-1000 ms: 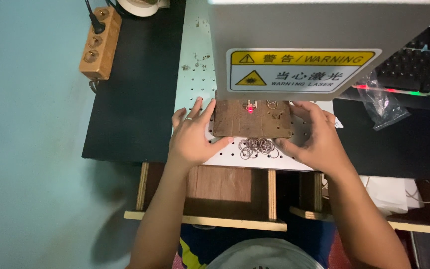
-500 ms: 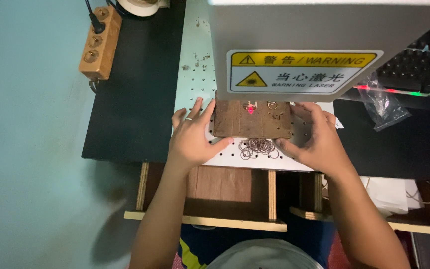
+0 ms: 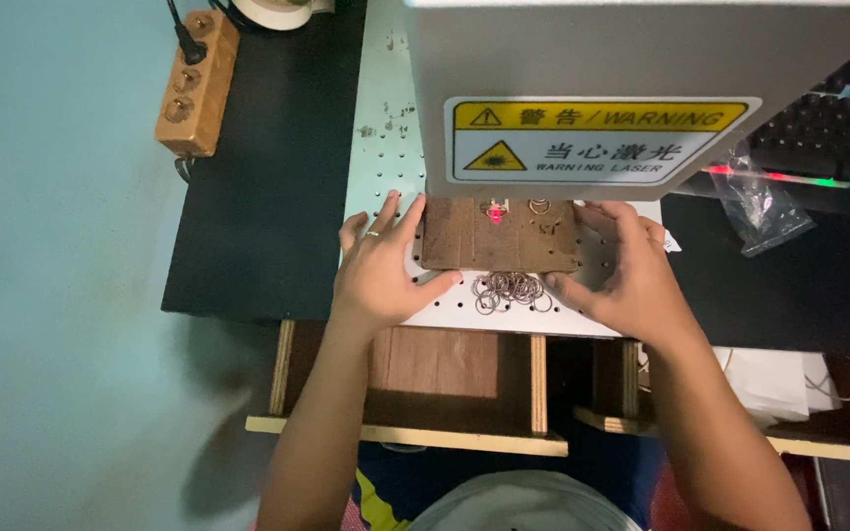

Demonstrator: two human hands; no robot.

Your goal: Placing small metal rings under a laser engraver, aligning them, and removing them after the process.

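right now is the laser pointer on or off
On: a red dot glows on the wooden board under the machine head, between both hands.

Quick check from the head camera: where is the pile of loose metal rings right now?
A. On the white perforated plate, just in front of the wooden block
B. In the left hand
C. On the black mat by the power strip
A: the rings lie on the white perforated plate, just before the wooden block, between the left hand and right hand.

Left hand [image 3: 381, 270] and right hand [image 3: 627, 280] press flat on either side of wooden board [image 3: 499, 236] on white perforated plate [image 3: 376, 147], under grey laser head [image 3: 641, 59]. Metal rings [image 3: 512, 290] piled just before board. Wooden power strip [image 3: 197, 84] far left.
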